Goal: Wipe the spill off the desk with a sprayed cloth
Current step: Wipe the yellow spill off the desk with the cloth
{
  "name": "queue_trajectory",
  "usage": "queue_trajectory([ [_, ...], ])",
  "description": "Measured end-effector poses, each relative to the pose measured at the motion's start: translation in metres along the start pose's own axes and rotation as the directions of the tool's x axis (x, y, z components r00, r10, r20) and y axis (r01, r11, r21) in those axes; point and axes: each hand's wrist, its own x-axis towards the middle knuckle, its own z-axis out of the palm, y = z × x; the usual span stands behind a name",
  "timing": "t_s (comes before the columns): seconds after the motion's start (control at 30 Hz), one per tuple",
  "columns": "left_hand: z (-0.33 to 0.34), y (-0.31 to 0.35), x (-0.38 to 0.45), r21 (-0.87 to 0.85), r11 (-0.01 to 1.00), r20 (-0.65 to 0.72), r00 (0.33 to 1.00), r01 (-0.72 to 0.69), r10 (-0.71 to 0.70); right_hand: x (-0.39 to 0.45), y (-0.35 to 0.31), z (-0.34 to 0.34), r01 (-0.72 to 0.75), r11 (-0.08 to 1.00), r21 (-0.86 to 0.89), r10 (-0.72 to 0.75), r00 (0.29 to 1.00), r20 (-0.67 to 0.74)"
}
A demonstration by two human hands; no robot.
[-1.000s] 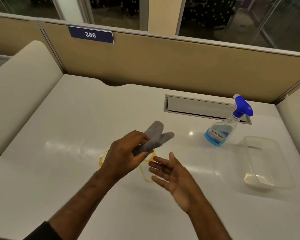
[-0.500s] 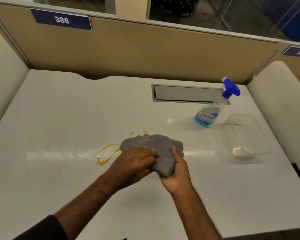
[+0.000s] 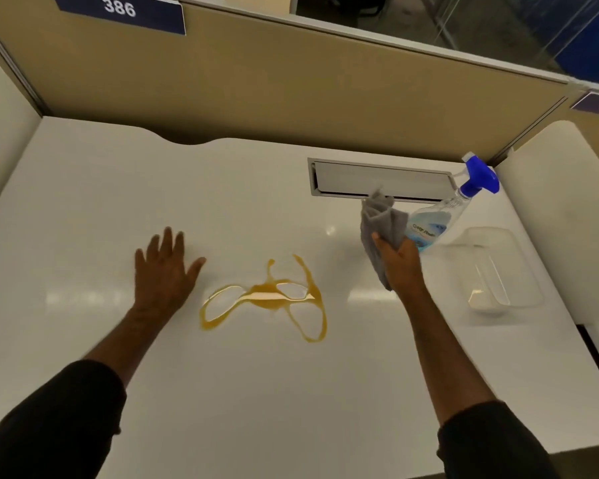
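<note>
Gripping the grey cloth [image 3: 381,233] beside the spray bottle [image 3: 440,219], your right hand [image 3: 400,262] risks toppling it; left hand [image 3: 163,271] lies flat, open, near the orange spill [image 3: 267,299].

a dark blue plate [image 3: 120,12] on the partition, far beyond the left hand [image 3: 163,267], reads "386". a second plate [image 3: 597,105], beyond the right hand [image 3: 400,261], is blurred. the spray bottle [image 3: 440,219] label just beside that hand is illegible.

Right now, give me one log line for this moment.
left hand: open, by spill | right hand: holds cloth near bottle | spill: unwiped
</note>
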Motion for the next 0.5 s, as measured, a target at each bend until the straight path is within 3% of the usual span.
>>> queue_trajectory([
  [0.13, 0.014, -0.024, 0.007, 0.052, 0.998, 0.035, 0.999, 0.024, -0.026, 0.003, 0.027, 0.03, 0.127, 0.936, -0.328, -0.027, 0.956, 0.292],
  [0.27, 0.021, -0.029, 0.011, 0.069, 0.998, 0.052, 0.999, 0.01, -0.013, -0.025, 0.05, 0.055, 0.279, 0.881, -0.381, 0.003, 0.804, 0.595],
  [0.37, 0.027, -0.031, 0.014, 0.073, 0.997, 0.062, 0.998, 0.017, -0.022, -0.048, 0.068, 0.064, 0.415, 0.826, -0.382, -0.036, 0.714, 0.7],
  [0.5, 0.034, -0.034, 0.018, 0.05, 0.999, 0.068, 0.997, 0.021, -0.025, -0.063, 0.088, 0.067, 0.602, 0.682, -0.415, -0.133, 0.661, 0.739],
])
